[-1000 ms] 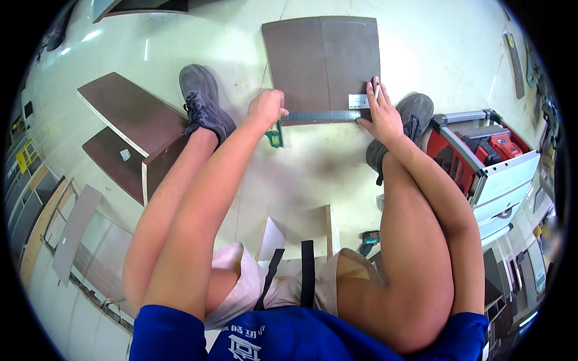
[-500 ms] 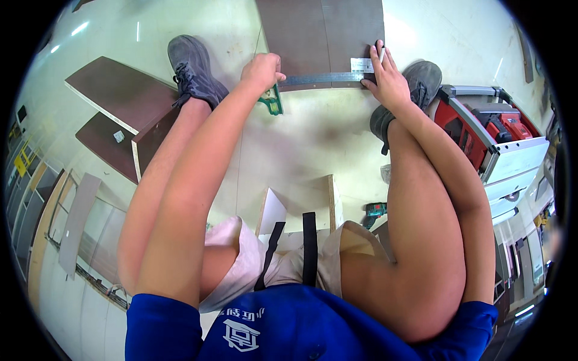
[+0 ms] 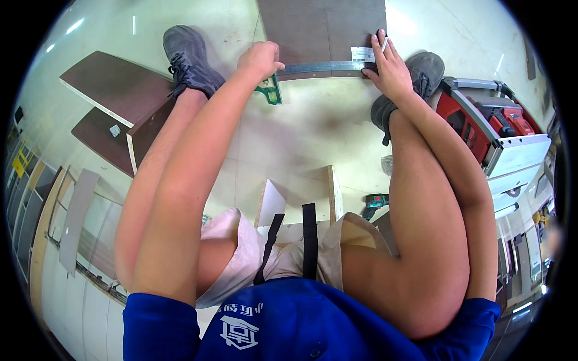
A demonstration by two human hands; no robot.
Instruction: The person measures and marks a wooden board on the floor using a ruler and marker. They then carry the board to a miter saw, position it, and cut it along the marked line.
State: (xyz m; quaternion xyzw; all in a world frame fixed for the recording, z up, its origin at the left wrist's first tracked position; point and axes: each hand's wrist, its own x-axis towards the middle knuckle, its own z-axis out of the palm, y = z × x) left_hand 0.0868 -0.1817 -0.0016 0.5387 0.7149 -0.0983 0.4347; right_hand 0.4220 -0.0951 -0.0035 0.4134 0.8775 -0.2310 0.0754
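Note:
A dark brown board lies on the floor between my feet. Across its near end runs a metal ruler with a green square handle at its left end. My left hand is closed around that left end, fingers curled at the board's left edge. Over the ruler's right end lies my right hand, its thumb at the metal and its fingers stretched along the board's right edge. A thin white stick is held between those fingers. Beside them a white label is stuck to the board.
Brown panels joined together stand beside my left leg. To the right is a red and grey table saw. A green and black power drill lies by my right thigh. Upright panels stand between my legs.
The whole view has shifted slightly, so the board and hands appear a little higher. Both hands keep their places on the ruler and board.

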